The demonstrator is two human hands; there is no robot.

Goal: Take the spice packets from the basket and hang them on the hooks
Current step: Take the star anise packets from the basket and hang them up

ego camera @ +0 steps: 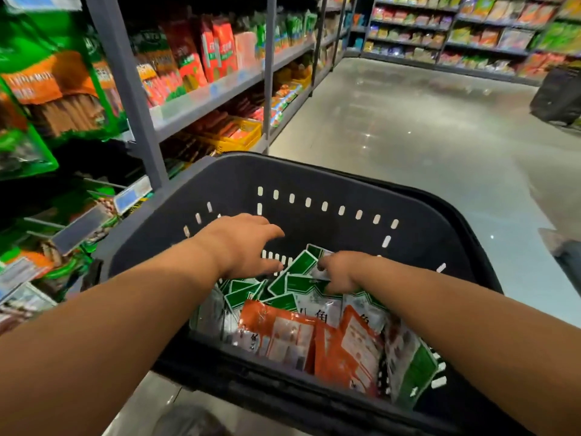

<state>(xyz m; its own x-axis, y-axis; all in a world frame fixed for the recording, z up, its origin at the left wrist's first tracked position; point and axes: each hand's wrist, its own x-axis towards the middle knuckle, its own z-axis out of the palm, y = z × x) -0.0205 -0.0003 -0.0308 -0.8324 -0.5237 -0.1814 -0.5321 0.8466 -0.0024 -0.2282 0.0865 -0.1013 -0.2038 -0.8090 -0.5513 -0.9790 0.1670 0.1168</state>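
While both bare forearms reach in from the lower corners of the frame, the black slotted plastic basket [317, 184] fills the centre. The left hand [245, 243] hangs over its middle with fingers spread and straight, just beside the packets; whether it touches them I cannot tell. The right hand [341, 272] curls its fingers round the green header end of the green-and-white spice packets [300, 267]. These packets stand leaning in a fan, long axes tilted, headers pointing up toward the basket's far wall. The orange spice packets [355, 344] lie lower in the frame against the near wall, their long axes also running roughly up the frame. Metal display hooks [100, 183] with price tags jut out at middle left.
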